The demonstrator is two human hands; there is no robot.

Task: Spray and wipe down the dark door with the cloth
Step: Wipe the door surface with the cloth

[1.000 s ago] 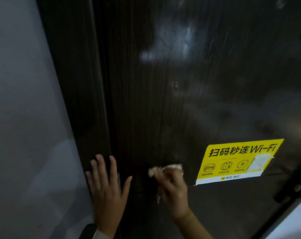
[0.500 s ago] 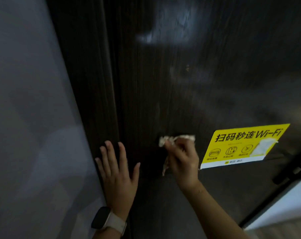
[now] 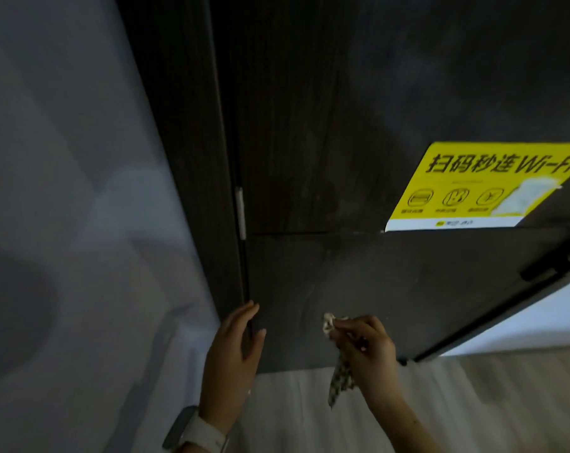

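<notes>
Nearest, at the bottom edge, a pale watch (image 3: 192, 429) sits on the left wrist. Just above it the left hand (image 3: 234, 358) is spread flat with its fingers (image 3: 244, 317) wide and holding nothing; the fingertips rest at the seam where the door meets its frame. To the right of that hand, well apart from it, the right hand (image 3: 365, 348) has its fingers (image 3: 352, 325) pinched tight on a small patterned cloth (image 3: 328, 323). One bunched end of the cloth pokes out past the fingertips toward the door's lower panel, though whether it touches the surface is hard to tell; the other end hangs loose below the hand. Under both hands lies a pale floor (image 3: 293, 413).

Beyond the fingers stands the dark door (image 3: 326, 132), its wood grain running upright and a horizontal seam crossing it above the hands. Up from the left fingertips, a slim silver hinge (image 3: 240, 212) sits on the door's edge. Up and to the right of the right hand's fingers, a yellow Wi-Fi sticker (image 3: 473, 184) is stuck to the door. Left of everything runs a plain grey wall (image 3: 64, 191).
</notes>
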